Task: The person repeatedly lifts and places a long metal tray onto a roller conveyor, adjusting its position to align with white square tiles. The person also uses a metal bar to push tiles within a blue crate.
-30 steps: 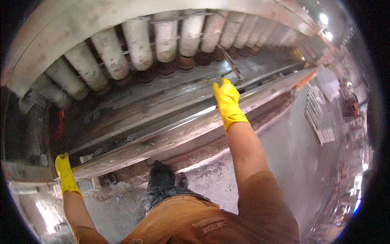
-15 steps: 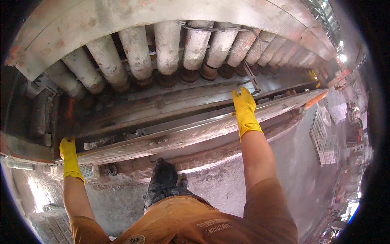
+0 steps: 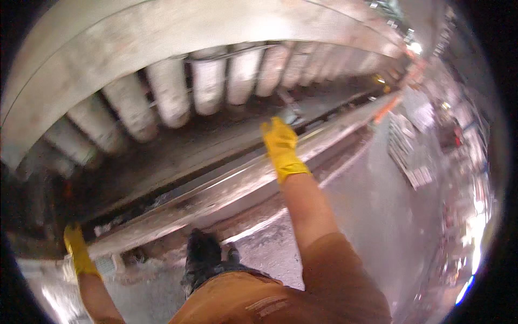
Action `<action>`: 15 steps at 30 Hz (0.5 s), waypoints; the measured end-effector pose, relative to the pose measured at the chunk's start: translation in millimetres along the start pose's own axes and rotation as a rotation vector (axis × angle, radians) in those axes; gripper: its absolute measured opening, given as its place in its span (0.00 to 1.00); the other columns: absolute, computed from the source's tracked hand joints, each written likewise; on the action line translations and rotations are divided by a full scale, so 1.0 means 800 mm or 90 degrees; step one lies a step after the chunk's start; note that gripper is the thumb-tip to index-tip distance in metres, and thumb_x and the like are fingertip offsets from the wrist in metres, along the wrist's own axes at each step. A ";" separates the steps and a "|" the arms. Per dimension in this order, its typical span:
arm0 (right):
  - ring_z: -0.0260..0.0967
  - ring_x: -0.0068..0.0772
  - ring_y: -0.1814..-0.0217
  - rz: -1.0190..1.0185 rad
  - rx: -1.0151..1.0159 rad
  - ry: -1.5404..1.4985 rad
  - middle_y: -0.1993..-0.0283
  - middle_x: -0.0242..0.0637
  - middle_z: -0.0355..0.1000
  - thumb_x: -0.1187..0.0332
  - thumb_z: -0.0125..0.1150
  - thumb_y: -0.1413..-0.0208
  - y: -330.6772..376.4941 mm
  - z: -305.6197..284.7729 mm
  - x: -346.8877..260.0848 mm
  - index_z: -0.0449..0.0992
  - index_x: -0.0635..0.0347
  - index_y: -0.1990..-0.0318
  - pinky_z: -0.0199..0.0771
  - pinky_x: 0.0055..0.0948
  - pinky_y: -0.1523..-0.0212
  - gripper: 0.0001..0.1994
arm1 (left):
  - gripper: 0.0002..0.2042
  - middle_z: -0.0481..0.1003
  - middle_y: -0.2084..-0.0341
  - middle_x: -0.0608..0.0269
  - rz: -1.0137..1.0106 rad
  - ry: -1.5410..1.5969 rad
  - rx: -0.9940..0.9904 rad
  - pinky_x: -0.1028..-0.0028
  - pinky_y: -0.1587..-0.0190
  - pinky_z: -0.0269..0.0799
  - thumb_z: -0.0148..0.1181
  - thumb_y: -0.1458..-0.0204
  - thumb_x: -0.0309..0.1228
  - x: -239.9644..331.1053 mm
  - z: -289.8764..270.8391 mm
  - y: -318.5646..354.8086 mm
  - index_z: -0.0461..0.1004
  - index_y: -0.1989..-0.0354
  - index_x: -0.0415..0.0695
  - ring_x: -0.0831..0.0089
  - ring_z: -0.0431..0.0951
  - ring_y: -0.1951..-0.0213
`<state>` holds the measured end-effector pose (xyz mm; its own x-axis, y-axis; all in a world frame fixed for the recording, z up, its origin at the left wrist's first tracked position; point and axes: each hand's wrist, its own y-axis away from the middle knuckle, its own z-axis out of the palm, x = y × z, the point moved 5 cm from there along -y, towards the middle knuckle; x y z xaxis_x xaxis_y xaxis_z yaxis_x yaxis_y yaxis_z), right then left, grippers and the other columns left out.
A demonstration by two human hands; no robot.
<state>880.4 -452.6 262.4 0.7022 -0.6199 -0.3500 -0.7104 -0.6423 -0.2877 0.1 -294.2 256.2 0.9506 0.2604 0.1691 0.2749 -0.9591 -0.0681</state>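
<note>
A long, dirty metal panel (image 3: 216, 195) runs slantwise in front of me, along the open front of a large machine. Both my hands wear yellow rubber gloves. My left hand (image 3: 75, 243) is closed at the panel's left end; motion smears its fingers. Farther right, my right hand (image 3: 280, 143) reaches over the panel's upper edge, its fingers curled and partly hidden. A dark trough (image 3: 178, 156) lies beyond the panel, and a small metal bracket (image 3: 291, 114) stands just past my right hand.
A row of thick, pale rollers (image 3: 164, 92) hangs under a broad curved housing (image 3: 216, 27). White stacked pieces (image 3: 410, 154) lie on the grey floor (image 3: 372, 216) to the right. A pale crate (image 3: 106, 265) sits below the panel's left end.
My view has turned and shifted right, so the machine and both hands appear farther left and the panel slopes more steeply. Both hands stay at the panel.
</note>
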 end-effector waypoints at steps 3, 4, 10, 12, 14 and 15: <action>0.75 0.53 0.35 0.028 -0.010 -0.016 0.36 0.50 0.77 0.44 0.58 0.35 -0.018 -0.005 -0.016 0.78 0.59 0.37 0.73 0.47 0.34 0.30 | 0.25 0.81 0.49 0.37 -0.048 0.189 0.033 0.53 0.46 0.74 0.61 0.37 0.48 -0.033 0.021 -0.024 0.80 0.48 0.34 0.39 0.81 0.50; 0.75 0.53 0.35 0.041 -0.007 -0.010 0.36 0.49 0.77 0.43 0.58 0.35 -0.014 -0.007 -0.012 0.78 0.58 0.37 0.73 0.47 0.34 0.30 | 0.25 0.81 0.49 0.37 -0.030 0.151 0.047 0.53 0.46 0.74 0.61 0.36 0.47 -0.030 0.024 -0.031 0.79 0.48 0.33 0.39 0.81 0.50; 0.76 0.51 0.36 0.080 -0.033 -0.026 0.35 0.46 0.77 0.42 0.56 0.35 -0.026 -0.004 -0.025 0.76 0.54 0.34 0.75 0.47 0.36 0.31 | 0.25 0.81 0.50 0.36 0.031 0.085 0.080 0.53 0.46 0.75 0.61 0.35 0.47 0.000 0.011 -0.046 0.79 0.48 0.32 0.39 0.81 0.51; 0.76 0.51 0.36 0.088 -0.031 -0.021 0.35 0.45 0.77 0.42 0.55 0.34 -0.026 -0.006 -0.021 0.76 0.54 0.34 0.74 0.47 0.35 0.31 | 0.25 0.81 0.49 0.36 0.024 0.086 0.027 0.53 0.45 0.74 0.61 0.35 0.47 0.030 -0.002 -0.036 0.79 0.48 0.32 0.39 0.80 0.49; 0.77 0.51 0.38 0.087 -0.006 -0.019 0.38 0.45 0.78 0.43 0.57 0.35 -0.025 -0.003 -0.019 0.77 0.53 0.36 0.75 0.48 0.37 0.29 | 0.26 0.79 0.45 0.38 0.011 0.071 0.000 0.54 0.43 0.74 0.62 0.35 0.46 0.037 -0.007 -0.034 0.76 0.43 0.31 0.43 0.80 0.47; 0.78 0.51 0.40 0.084 0.020 -0.017 0.41 0.45 0.80 0.43 0.59 0.37 -0.024 -0.001 -0.015 0.78 0.52 0.38 0.77 0.49 0.39 0.28 | 0.27 0.78 0.43 0.38 0.005 0.065 -0.014 0.55 0.42 0.74 0.62 0.35 0.45 0.040 -0.005 -0.033 0.75 0.40 0.31 0.45 0.80 0.45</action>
<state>885.4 -433.0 273.0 0.6009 -0.6857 -0.4107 -0.7983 -0.5409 -0.2647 22.9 -260.8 267.5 0.9327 0.2419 0.2674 0.2636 -0.9634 -0.0481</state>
